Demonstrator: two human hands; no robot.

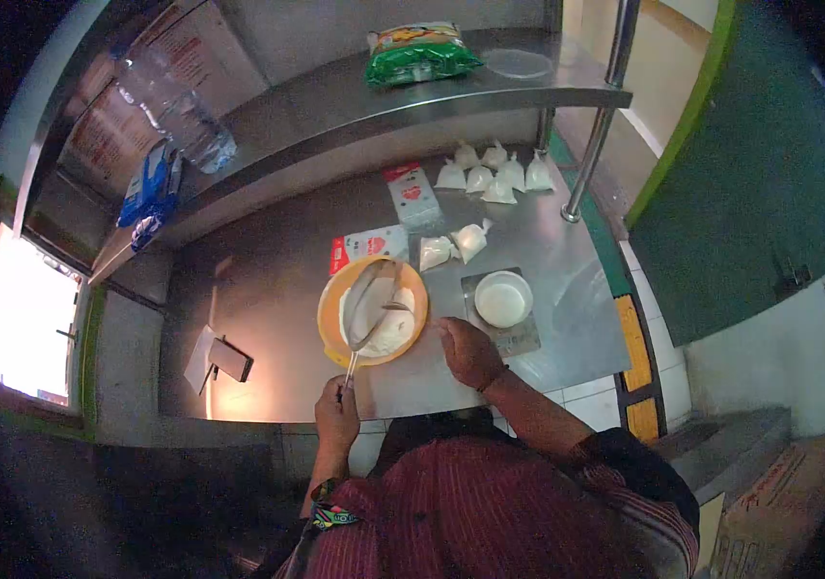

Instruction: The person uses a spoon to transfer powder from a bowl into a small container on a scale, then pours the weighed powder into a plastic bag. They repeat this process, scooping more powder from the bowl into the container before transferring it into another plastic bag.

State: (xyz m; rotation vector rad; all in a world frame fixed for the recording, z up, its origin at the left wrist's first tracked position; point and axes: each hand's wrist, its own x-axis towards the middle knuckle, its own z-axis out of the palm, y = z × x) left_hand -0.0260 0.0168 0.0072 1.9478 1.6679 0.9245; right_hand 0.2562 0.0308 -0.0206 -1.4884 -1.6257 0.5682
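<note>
My left hand [337, 413] is closed around the handle of a metal sieve [364, 338]. The sieve is tilted over a yellow bowl [326, 333] of white powder [390, 336], its rim overlapping the bowl in this view. A small grey metal piece shows over the powder beside the sieve. My right hand [473, 355] is just right of the bowl, fingers curled in, with nothing showing in them. Close beyond it, a white tub [503, 299] with pale contents rests on a flat kitchen scale [525, 340].
Behind the bowl lie two red-and-white packets [371, 248] and two small tied bags [439, 253]. Several more tied bags [497, 179] of white powder stand at the back right. A phone on a stand [231, 359] is at left. A steel shelf [335, 125] overhangs the table's back.
</note>
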